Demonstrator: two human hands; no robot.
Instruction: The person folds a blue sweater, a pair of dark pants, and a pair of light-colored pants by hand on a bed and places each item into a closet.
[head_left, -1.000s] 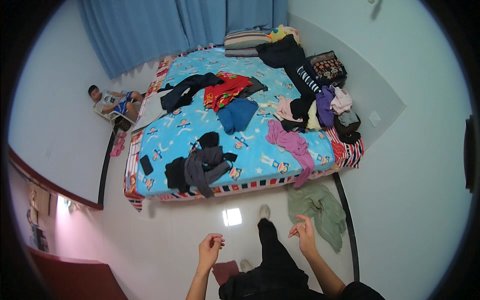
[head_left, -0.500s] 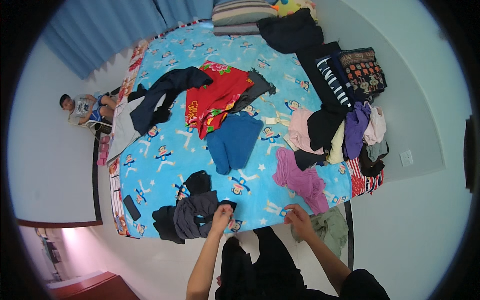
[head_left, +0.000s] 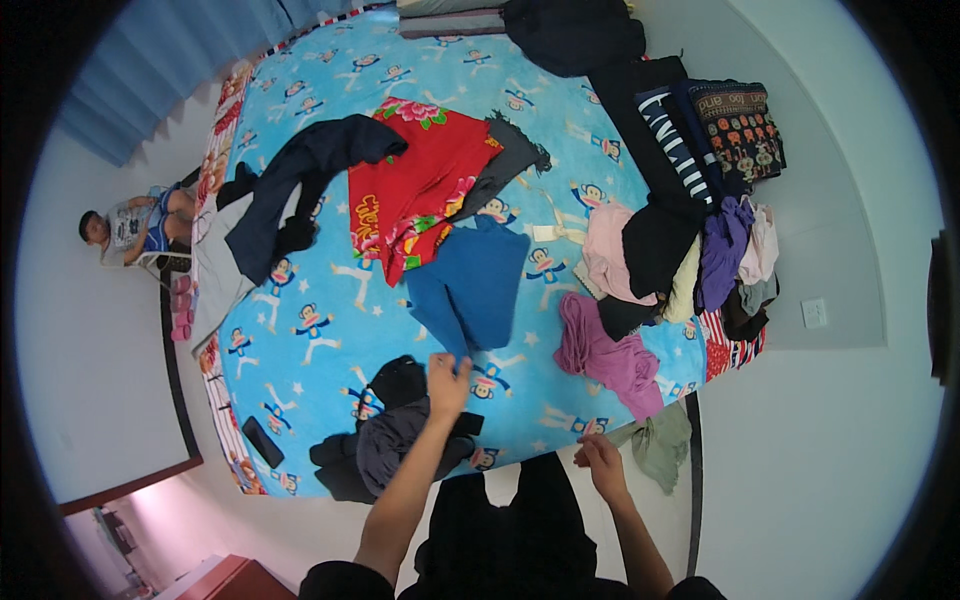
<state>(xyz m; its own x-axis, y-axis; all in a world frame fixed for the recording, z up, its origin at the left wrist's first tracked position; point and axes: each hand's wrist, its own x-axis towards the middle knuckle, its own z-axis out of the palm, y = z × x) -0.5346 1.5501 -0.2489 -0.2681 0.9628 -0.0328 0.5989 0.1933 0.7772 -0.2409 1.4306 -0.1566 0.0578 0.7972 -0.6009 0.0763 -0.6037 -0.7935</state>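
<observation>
Head view: far to the left of both hands, a person (head_left: pixel 128 228) sits on a chair, with pink slippers (head_left: pixel 182 312) on the floor nearer the hands. Beyond them hangs a blue curtain (head_left: pixel 180 75). On the bed (head_left: pixel 345 345), a grey cloth (head_left: pixel 215 268) droops over the side away to the left, and a phone (head_left: pixel 262 442) lies left of the left hand, close to the bed's near edge. A navy garment (head_left: pixel 285 190) lies farther off, ahead and to the left. Just left of the left hand is a dark heap (head_left: pixel 385 440), partly hidden by the left forearm. Ahead of that hand spreads a red cloth (head_left: pixel 420 180).

The left hand (head_left: pixel 449 385) reaches over the bed, its fingers at the near corner of the blue garment (head_left: pixel 478 285), which lies directly ahead of it; whether they pinch the fabric I cannot tell. Behind the blue garment is a charcoal cloth (head_left: pixel 508 165).

The right hand (head_left: pixel 600 465) is by the bed's near edge, fingers parted and loosely curled, with nothing seen in it. Ahead of it lies a pink garment (head_left: pixel 612 350); just right of it, on the floor, is a green cloth (head_left: pixel 662 440). Farther ahead and right are a black cloth (head_left: pixel 665 245), a striped cloth (head_left: pixel 675 150), a purple cloth (head_left: pixel 725 250) and a patterned bag (head_left: pixel 740 130).
</observation>
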